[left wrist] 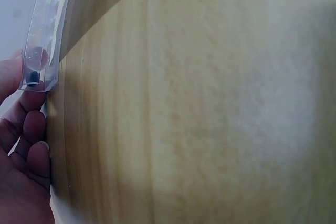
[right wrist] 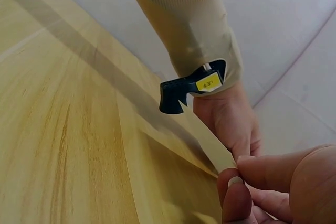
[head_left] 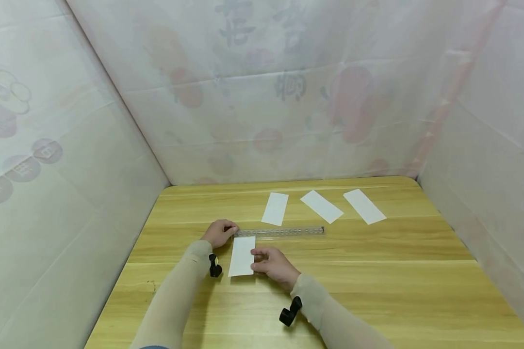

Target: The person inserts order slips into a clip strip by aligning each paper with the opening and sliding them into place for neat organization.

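Note:
My left hand (head_left: pixel 220 232) pinches the left end of a long clear plastic strip (head_left: pixel 288 232) with a row of round shapes along it. In the left wrist view, the strip's end (left wrist: pixel 42 72) shows a small dark piece inside, between the thumb and fingers. A white paper card (head_left: pixel 242 257) is in my right hand (head_left: pixel 276 265), thumb and fingers gripping its right edge. The card's far edge lies against the strip's near side, by its left end. Seen from the right wrist, the card (right wrist: pixel 207 137) is tilted, almost edge-on, near the left hand.
Three more white cards lie behind the strip: one upright to the eye (head_left: pixel 275 209), one slanted (head_left: pixel 321 206) and one at the right (head_left: pixel 364 206). All lie on a wooden table (head_left: pixel 397 291). Pale printed cloth walls (head_left: pixel 262 111) enclose the back and sides. Each wrist carries a black camera mount (head_left: pixel 290 311).

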Available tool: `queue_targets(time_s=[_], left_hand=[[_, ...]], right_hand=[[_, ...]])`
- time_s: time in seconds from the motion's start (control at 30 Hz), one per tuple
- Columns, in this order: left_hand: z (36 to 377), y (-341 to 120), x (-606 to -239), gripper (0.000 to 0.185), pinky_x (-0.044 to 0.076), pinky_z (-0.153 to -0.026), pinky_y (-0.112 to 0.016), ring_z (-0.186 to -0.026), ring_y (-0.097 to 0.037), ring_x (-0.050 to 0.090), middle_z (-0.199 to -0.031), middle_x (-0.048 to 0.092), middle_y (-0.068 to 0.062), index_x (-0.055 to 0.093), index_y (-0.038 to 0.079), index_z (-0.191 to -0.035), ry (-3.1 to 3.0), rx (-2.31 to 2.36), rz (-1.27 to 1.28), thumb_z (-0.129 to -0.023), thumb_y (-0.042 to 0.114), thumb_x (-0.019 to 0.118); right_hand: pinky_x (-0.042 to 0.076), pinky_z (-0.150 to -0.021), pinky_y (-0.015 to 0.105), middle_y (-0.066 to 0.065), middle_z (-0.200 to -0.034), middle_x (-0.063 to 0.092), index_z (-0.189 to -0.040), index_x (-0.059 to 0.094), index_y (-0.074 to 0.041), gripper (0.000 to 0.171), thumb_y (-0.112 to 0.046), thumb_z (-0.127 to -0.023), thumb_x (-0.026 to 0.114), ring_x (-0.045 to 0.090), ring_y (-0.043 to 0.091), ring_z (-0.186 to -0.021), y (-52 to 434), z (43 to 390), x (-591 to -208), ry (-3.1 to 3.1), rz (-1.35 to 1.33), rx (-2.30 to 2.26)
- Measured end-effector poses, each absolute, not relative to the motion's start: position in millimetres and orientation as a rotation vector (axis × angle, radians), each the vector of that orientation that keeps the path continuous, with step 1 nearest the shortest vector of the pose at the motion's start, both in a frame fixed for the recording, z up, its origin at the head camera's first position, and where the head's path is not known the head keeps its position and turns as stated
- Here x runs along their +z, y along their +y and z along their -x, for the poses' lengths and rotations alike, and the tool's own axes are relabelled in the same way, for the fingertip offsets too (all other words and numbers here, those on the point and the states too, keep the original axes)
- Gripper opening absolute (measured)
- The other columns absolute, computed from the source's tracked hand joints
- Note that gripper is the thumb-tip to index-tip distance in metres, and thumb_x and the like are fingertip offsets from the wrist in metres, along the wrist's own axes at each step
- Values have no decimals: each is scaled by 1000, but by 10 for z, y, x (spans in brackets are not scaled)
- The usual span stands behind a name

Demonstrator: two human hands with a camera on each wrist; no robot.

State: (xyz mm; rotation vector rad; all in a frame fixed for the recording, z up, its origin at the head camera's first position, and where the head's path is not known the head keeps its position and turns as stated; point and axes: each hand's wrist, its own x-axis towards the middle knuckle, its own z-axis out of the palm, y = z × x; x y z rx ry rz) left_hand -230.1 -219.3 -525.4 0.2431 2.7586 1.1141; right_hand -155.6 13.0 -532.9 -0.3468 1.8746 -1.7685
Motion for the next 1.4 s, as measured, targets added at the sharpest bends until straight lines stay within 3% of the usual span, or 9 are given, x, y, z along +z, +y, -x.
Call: queue_targets(time_s=[0.83,1.4], left_hand=[[2309,-2205,-5313,18,49,-81,-37,-87,-13,59,-98,65,2,74,17,-99,2771,1133,-241,-98,22,58],[2355,-2227,-5357,18,48,-79,-36,-86,-13,58,-100,65,3,75,19,-99,2758,1131,-249,-99,23,57]], right_hand=[[52,-70,30,21,-121,55,-136,48,7,50,-5,-91,65,61,17,-84,99,1609,-5372,1882,340,-1765],[51,-74,31,22,-132,51,-134,50,7,49,-6,-90,66,62,17,-91,92,1618,-5357,1906,335,-1765]])
